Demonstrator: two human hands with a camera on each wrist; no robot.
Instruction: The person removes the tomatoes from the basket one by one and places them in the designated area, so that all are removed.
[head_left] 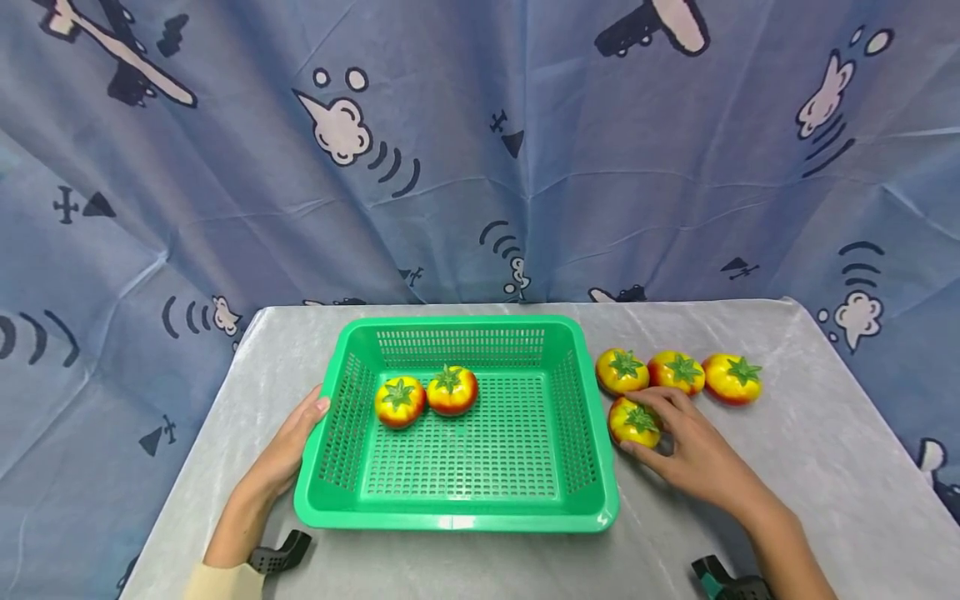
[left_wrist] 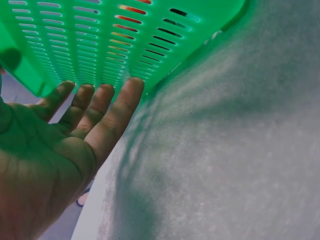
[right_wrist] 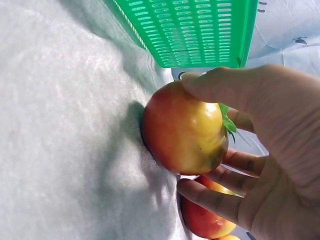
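My left hand holds the left side of a green plastic basket. Its thumb lies over the rim, and in the left wrist view its fingertips touch the slotted outer wall. Two red-and-yellow tomatoes with green leafy tops, a left one and a right one, sit inside the basket. Just outside the basket's right wall, my right hand grips another tomato between thumb and fingers. This tomato rests on the table or very close to it; I cannot tell which.
Behind the gripped tomato, three more stand in a row right of the basket: a left, a middle and a right tomato. A grey-white cloth covers the table. A blue patterned curtain hangs along the back.
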